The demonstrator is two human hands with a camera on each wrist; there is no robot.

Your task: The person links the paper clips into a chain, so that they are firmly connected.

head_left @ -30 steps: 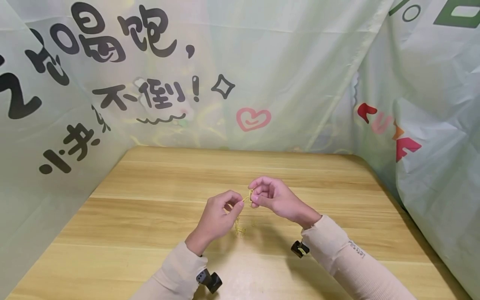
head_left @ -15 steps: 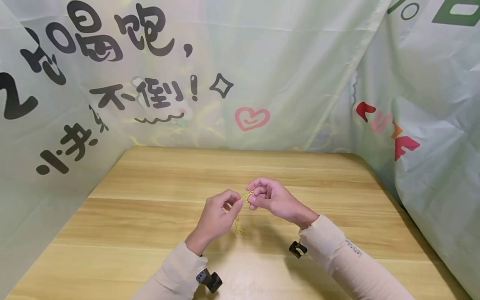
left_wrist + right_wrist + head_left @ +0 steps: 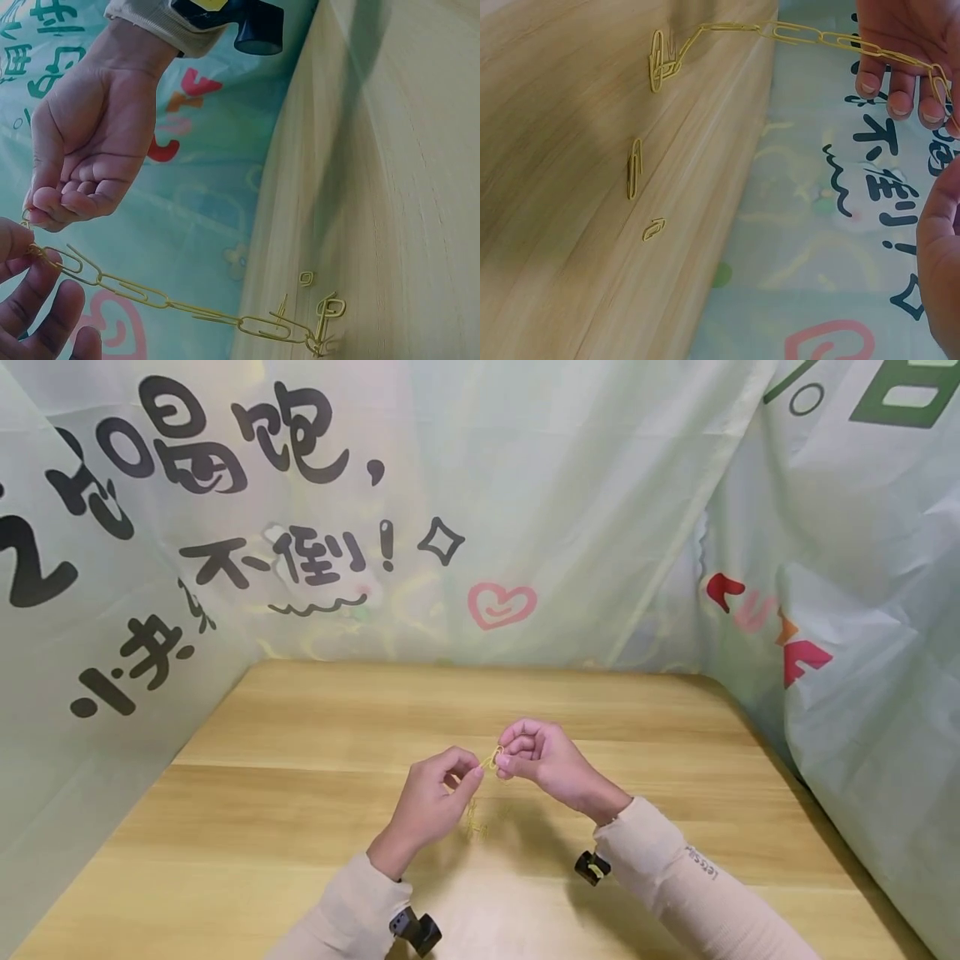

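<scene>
My left hand [image 3: 435,797] pinches the upper end of a chain of gold-coloured paper clips [image 3: 135,291] between thumb and fingertip. The chain slopes down from there, and its lower links rest on the table. Facing it, my right hand [image 3: 551,767] pinches a single paper clip [image 3: 496,755], which meets the chain's end clip in the small gap between the hands. Fingers partly hide this joint, and I cannot tell whether the two clips are hooked together. In the right wrist view, a loose paper clip [image 3: 634,169] and a smaller-looking paper clip [image 3: 654,229] lie near the chain's foot.
The wooden table [image 3: 322,710] stretches out beneath both hands. Printed cloth [image 3: 600,527] hangs behind it and along both sides. Each sleeve carries a black wrist camera, the left camera [image 3: 416,931] and the right camera [image 3: 592,867], low over the table.
The right hand's paper clip has turned from upright to slanted and come closer to the chain's end. Both hands keep their pinch. The head view has shifted slightly.
</scene>
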